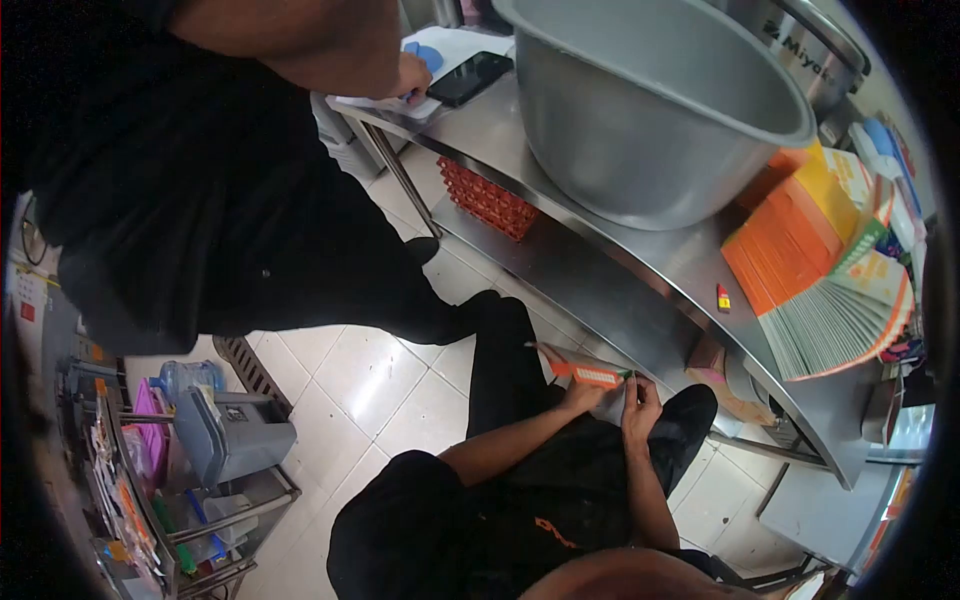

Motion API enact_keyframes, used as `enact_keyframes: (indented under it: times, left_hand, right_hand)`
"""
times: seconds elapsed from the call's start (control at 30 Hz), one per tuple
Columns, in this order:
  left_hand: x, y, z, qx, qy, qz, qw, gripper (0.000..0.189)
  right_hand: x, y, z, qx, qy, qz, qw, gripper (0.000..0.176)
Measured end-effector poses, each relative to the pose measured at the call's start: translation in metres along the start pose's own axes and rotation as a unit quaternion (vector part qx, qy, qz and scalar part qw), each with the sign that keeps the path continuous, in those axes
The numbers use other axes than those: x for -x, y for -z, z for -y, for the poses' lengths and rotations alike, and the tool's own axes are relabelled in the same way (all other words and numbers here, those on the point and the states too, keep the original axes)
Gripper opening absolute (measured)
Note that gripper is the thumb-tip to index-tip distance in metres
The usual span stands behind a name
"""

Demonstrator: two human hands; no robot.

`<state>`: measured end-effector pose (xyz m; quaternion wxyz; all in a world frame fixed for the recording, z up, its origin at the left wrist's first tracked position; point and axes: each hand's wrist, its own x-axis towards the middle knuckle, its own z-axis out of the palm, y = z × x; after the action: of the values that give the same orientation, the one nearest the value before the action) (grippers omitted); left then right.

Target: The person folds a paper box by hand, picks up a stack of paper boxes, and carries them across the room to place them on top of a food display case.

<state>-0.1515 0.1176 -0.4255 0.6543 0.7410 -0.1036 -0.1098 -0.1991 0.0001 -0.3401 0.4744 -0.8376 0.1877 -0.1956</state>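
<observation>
I sit low beside a steel table [640,260], in black clothes. My left hand [585,396] and my right hand [641,404] are close together over my lap, both gripping a flat orange-and-white carton [588,372] at its near end. The carton is unfolded and points away to the left. A fanned stack of the same flat orange cartons [830,270] lies on the table to my right.
Another person in black [200,180] stands at the left, one hand [410,76] on papers beside a phone [470,77]. A large steel basin [650,110] and a cooker [812,50] stand on the table, a red crate [488,200] beneath. A cluttered cart [200,450] is lower left.
</observation>
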Motion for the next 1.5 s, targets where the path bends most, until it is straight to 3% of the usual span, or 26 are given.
enact_keyframes:
  times: [0.07, 0.1, 0.13, 0.27, 0.33, 0.43, 0.57, 0.63, 0.7, 0.77, 0.9, 0.97, 1.0, 1.07, 1.1, 1.17, 1.2, 1.27, 1.33, 1.43, 1.47, 1.5]
  left_hand:
    - [0.002, -0.02, 0.055, 0.024, -0.052, 0.01, 0.998, 0.032]
    - [0.006, -0.007, 0.027, -0.159, -0.033, 0.045, 0.986, 0.034]
    - [0.007, -0.006, 0.027, -0.094, 0.05, 0.076, 0.991, 0.033]
    - [0.009, -0.017, 0.05, -0.183, -0.034, 0.026, 0.982, 0.035]
    - [-0.001, 0.016, -0.01, -0.14, 0.076, 0.123, 0.98, 0.038]
    - [-0.005, 0.027, -0.028, -0.092, 0.137, 0.135, 0.977, 0.039]
    - [0.002, 0.017, -0.009, 0.04, 0.06, 0.08, 0.994, 0.034]
    - [0.002, -0.001, 0.03, 0.359, 0.168, 0.071, 0.915, 0.031]
    - [0.001, -0.002, 0.033, 0.398, 0.156, 0.064, 0.902, 0.029]
    - [0.003, 0.01, 0.012, 0.164, 0.032, 0.062, 0.984, 0.027]
    - [0.001, 0.006, 0.014, 0.197, 0.099, 0.05, 0.974, 0.025]
    - [-0.005, 0.019, -0.018, 0.174, 0.161, 0.079, 0.968, 0.024]
    - [-0.008, 0.028, -0.046, 0.241, 0.183, 0.097, 0.948, 0.025]
    - [-0.007, 0.024, -0.045, 0.279, 0.137, 0.068, 0.948, 0.024]
    - [-0.007, 0.022, -0.044, 0.299, 0.114, 0.055, 0.946, 0.024]
    - [-0.012, 0.024, -0.041, 0.245, 0.165, 0.068, 0.953, 0.025]
    - [-0.011, 0.027, -0.047, 0.226, 0.18, 0.053, 0.956, 0.026]
    - [-0.011, 0.018, -0.022, 0.174, 0.175, 0.019, 0.969, 0.032]
    - [-0.017, 0.018, -0.021, 0.286, 0.175, 0.007, 0.942, 0.029]
    - [-0.024, 0.018, -0.014, 0.403, 0.24, -0.028, 0.883, 0.03]
    - [-0.027, 0.019, -0.008, 0.431, 0.276, -0.027, 0.859, 0.036]
    - [-0.03, 0.018, 0.0, 0.458, 0.312, -0.025, 0.832, 0.042]
  right_hand:
    - [-0.003, 0.0, 0.009, 0.008, -0.033, 0.028, 0.999, 0.019]
    - [-0.005, -0.001, 0.012, 0.015, -0.015, 0.03, 0.999, 0.019]
    - [-0.007, -0.001, 0.014, 0.022, 0.002, 0.031, 0.999, 0.019]
    - [-0.01, -0.006, 0.011, 0.003, -0.017, 0.058, 0.998, 0.016]
    - [-0.011, -0.007, 0.007, -0.031, -0.047, 0.082, 0.995, 0.014]
    - [-0.013, -0.01, -0.006, -0.057, -0.028, 0.098, 0.993, 0.014]
    - [-0.012, -0.008, -0.019, -0.105, -0.025, 0.131, 0.986, 0.014]
    - [-0.01, -0.006, -0.021, -0.138, -0.038, 0.146, 0.979, 0.015]
    - [-0.009, -0.004, -0.02, -0.148, -0.055, 0.16, 0.974, 0.016]
    - [-0.006, -0.003, -0.02, -0.142, -0.057, 0.172, 0.973, 0.017]
    - [-0.002, -0.004, -0.006, -0.114, -0.053, 0.173, 0.977, 0.018]
    - [0.001, -0.01, -0.013, -0.168, -0.081, 0.135, 0.973, 0.016]
    - [0.001, -0.012, -0.015, -0.187, -0.095, 0.138, 0.968, 0.016]
    - [-0.001, -0.012, -0.02, -0.224, -0.122, 0.142, 0.956, 0.017]
    - [-0.003, -0.01, -0.016, -0.16, -0.059, 0.149, 0.974, 0.016]
    - [-0.006, -0.006, -0.008, -0.025, 0.067, 0.158, 0.985, 0.015]
    - [-0.004, -0.006, -0.008, -0.018, 0.083, 0.157, 0.984, 0.016]
    - [-0.008, 0.0, -0.012, -0.07, -0.002, 0.158, 0.985, 0.016]
    - [-0.014, 0.004, -0.025, -0.097, -0.086, 0.126, 0.983, 0.021]
    - [-0.021, 0.014, -0.031, 0.054, -0.001, -0.041, 0.998, 0.032]
    - [-0.023, 0.011, -0.047, 0.025, -0.038, -0.061, 0.997, 0.043]
    - [-0.023, 0.019, -0.039, -0.079, -0.1, 0.0, 0.992, 0.041]
